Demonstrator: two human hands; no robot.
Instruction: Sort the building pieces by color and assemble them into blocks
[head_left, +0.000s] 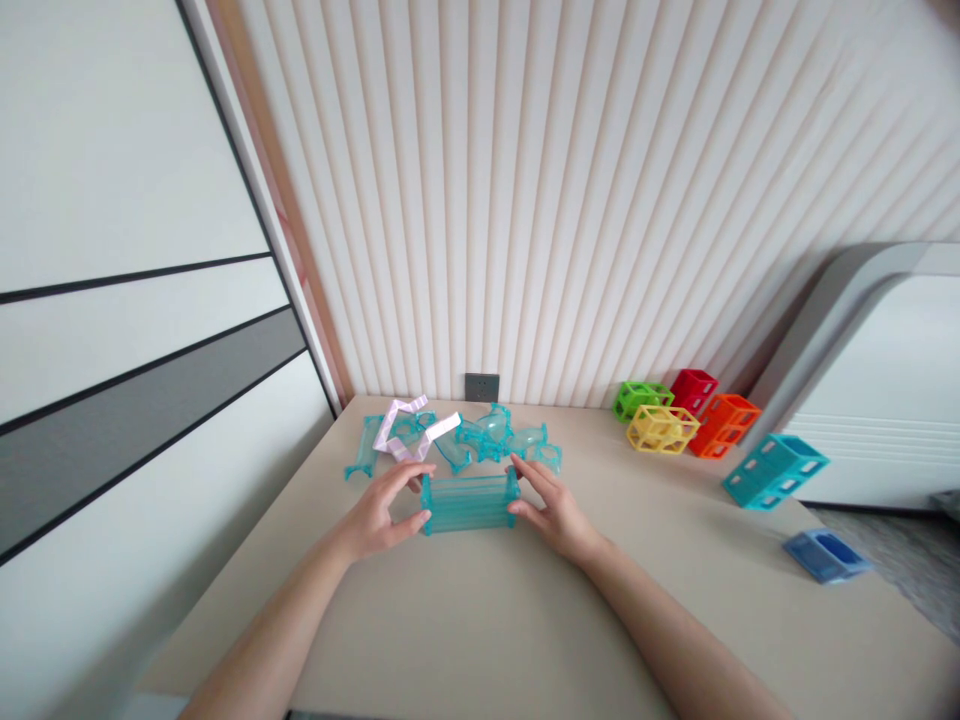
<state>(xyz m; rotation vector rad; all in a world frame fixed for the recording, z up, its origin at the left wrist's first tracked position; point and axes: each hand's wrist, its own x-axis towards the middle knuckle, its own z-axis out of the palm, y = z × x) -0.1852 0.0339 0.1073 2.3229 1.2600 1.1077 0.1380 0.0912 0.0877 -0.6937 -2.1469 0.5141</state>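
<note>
A stack of clear teal plastic pieces (469, 503) lies crosswise in front of me, low over the table or on it. My left hand (384, 512) grips its left end between thumb and fingers. At the opposite end, my right hand (553, 510) holds it the same way, fingertips near the upper corner and thumb near the lower one. Just behind the stack, loose teal plastic pieces (491, 432) lie in a jumbled heap. A pale lilac zigzag strip (390, 425) rests among them on the left.
On the right of the beige table (450, 620) stand open-frame blocks: green (643, 398), yellow (663, 428), red (691, 390), orange (723, 425) and teal (775, 470). A blue block (826, 556) sits near the right edge. A ribbed wall with a dark socket (481, 387) borders the back.
</note>
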